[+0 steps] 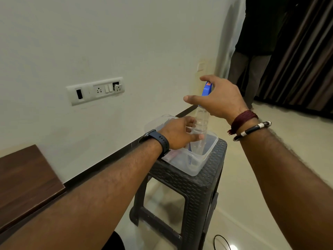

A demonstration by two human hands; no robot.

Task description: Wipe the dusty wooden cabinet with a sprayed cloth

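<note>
The clear spray bottle (pixel 200 127) is held upright in a plastic tub (pixel 207 154) on a stool (pixel 194 179), the left hand (pixel 178 134) wrapped round its body. The right hand (pixel 219 100), fingers spread, is curled loosely over the blue nozzle (pixel 206 89). The body is best steadied before lifting. The wooden cabinet (pixel 23 183) lies at lower left.

A cream wall (pixel 126 42) carries a white switch plate (pixel 95 90) with 2 sockets. Glossy beige floor tiles (pixel 243 177) run to dark striped curtains (pixel 302 60) at right.

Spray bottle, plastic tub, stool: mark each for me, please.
spray bottle (pixel 201 121), head view, clear ribbed body
plastic tub (pixel 207 154), head view, near right wall
stool (pixel 207 179), head view, woven seat edge
</note>
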